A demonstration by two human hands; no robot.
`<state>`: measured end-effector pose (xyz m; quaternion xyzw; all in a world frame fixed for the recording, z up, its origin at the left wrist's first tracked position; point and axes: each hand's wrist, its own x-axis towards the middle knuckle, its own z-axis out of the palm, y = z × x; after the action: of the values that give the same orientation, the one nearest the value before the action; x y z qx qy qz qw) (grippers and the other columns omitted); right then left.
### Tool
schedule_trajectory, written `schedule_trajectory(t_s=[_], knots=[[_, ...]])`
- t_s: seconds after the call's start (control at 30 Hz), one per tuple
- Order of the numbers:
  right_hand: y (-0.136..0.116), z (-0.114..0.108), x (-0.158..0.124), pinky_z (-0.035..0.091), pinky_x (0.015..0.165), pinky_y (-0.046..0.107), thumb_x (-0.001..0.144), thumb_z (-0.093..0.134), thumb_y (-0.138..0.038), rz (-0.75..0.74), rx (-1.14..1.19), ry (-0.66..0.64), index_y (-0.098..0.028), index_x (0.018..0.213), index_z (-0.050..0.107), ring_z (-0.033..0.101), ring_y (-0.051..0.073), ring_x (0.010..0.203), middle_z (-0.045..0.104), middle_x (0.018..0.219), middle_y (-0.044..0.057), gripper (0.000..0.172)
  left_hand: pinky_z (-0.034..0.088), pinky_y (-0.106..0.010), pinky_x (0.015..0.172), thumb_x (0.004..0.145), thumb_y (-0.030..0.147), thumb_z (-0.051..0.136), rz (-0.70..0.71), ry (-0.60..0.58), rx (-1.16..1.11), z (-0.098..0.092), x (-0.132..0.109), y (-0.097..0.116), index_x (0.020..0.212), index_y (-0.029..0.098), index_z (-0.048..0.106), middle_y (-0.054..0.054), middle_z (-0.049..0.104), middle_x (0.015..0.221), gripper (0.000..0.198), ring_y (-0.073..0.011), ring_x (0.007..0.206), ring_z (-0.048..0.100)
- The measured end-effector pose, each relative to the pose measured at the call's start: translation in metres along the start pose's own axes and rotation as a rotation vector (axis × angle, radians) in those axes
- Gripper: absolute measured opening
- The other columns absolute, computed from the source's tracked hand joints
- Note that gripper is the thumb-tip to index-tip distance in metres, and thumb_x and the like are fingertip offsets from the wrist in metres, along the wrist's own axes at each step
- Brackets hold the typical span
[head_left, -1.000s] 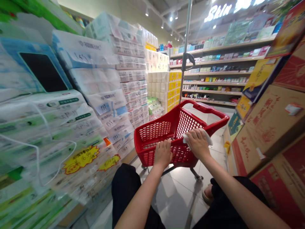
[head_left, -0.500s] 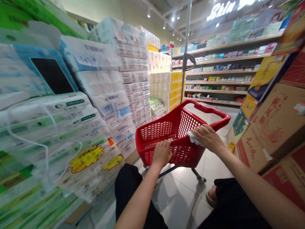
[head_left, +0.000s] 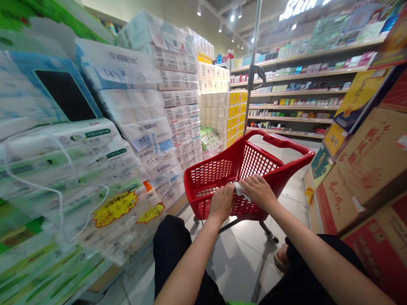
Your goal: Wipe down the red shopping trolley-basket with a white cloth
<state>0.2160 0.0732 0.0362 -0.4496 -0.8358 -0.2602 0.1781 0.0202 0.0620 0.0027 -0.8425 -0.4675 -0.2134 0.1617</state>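
Observation:
A red plastic shopping cart (head_left: 211,174) on metal legs with casters stands before my knees, its handle at the far right. My left hand (head_left: 221,201) is closed over the cart's near rim, fingers curled inward. Just right of it, my right hand (head_left: 257,190) presses a crumpled white tissue (head_left: 242,189) against the same rim. The two hands are close together, with the tissue's edge between them. The fingertips on the basket's inner side are partly hidden.
Stacked packs of tissue paper (head_left: 136,123) rise on the left, with a dark-screened phone (head_left: 65,95) and a white cable on them. Cardboard boxes (head_left: 372,148) line the right. A metal pole (head_left: 251,80) stands behind the cart, before shelves of goods (head_left: 292,91).
My right hand has slid left along the cart's rim with the tissue, close to my left hand. The cart and my left hand sit slightly further right in view.

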Motion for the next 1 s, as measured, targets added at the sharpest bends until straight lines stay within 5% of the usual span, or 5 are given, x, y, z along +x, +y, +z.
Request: schedule_trajectory(t_s=[0.27, 0.4, 0.67, 0.8, 1.0], knots=[[0.101, -0.031, -0.032, 0.026, 0.103, 0.043, 0.096, 0.043, -0.039, 0.063, -0.100, 0.048, -0.025, 0.117, 0.058, 0.044, 0.025, 0.113, 0.060, 0.113, 0.008, 0.029, 0.040, -0.040, 0.092, 0.082, 0.025, 0.055, -0.022, 0.006, -0.005, 0.002, 0.002, -0.001, 0.138, 0.015, 0.035, -0.010, 0.053, 0.114, 0.060, -0.0256, 0.101, 0.049], [0.053, -0.020, -0.027, 0.022, 0.106, 0.049, 0.097, 0.039, -0.038, 0.323, -0.114, 0.174, -0.023, 0.111, 0.058, 0.038, 0.028, 0.119, 0.058, 0.113, 0.010, 0.028, 0.038, -0.043, 0.093, 0.081, 0.026, 0.059, -0.081, 0.002, 0.006, 0.006, 0.005, 0.011, 0.138, 0.015, 0.036, -0.012, 0.051, 0.120, 0.062, -0.0271, 0.104, 0.047], [-0.048, 0.011, 0.000, 0.022, 0.106, 0.047, 0.095, 0.041, -0.031, 0.246, 0.080, 0.086, -0.025, 0.120, 0.055, 0.041, 0.027, 0.113, 0.059, 0.113, 0.008, 0.029, 0.040, -0.039, 0.088, 0.084, 0.012, 0.048, -0.052, 0.020, 0.031, -0.001, 0.003, 0.012, 0.134, 0.011, 0.038, -0.014, 0.053, 0.114, 0.051, -0.0245, 0.100, 0.050], [-0.001, 0.000, -0.007, 0.028, 0.102, 0.040, 0.096, 0.042, -0.035, 0.008, 0.059, 0.033, -0.026, 0.119, 0.056, 0.046, 0.023, 0.105, 0.060, 0.108, 0.006, 0.028, 0.042, -0.036, 0.086, 0.076, 0.012, 0.055, 0.004, -0.032, 0.003, -0.012, 0.000, -0.001, 0.136, 0.015, 0.035, -0.009, 0.055, 0.109, 0.063, -0.0228, 0.096, 0.051], [0.084, -0.026, -0.027, 0.022, 0.108, 0.045, 0.096, 0.040, -0.034, 0.051, -0.060, 0.063, -0.024, 0.114, 0.057, 0.043, 0.025, 0.113, 0.059, 0.113, 0.007, 0.027, 0.042, -0.036, 0.086, 0.084, 0.022, 0.054, 0.004, -0.018, -0.007, -0.013, 0.003, 0.000, 0.135, 0.017, 0.035, -0.008, 0.056, 0.110, 0.055, -0.0228, 0.096, 0.052]])
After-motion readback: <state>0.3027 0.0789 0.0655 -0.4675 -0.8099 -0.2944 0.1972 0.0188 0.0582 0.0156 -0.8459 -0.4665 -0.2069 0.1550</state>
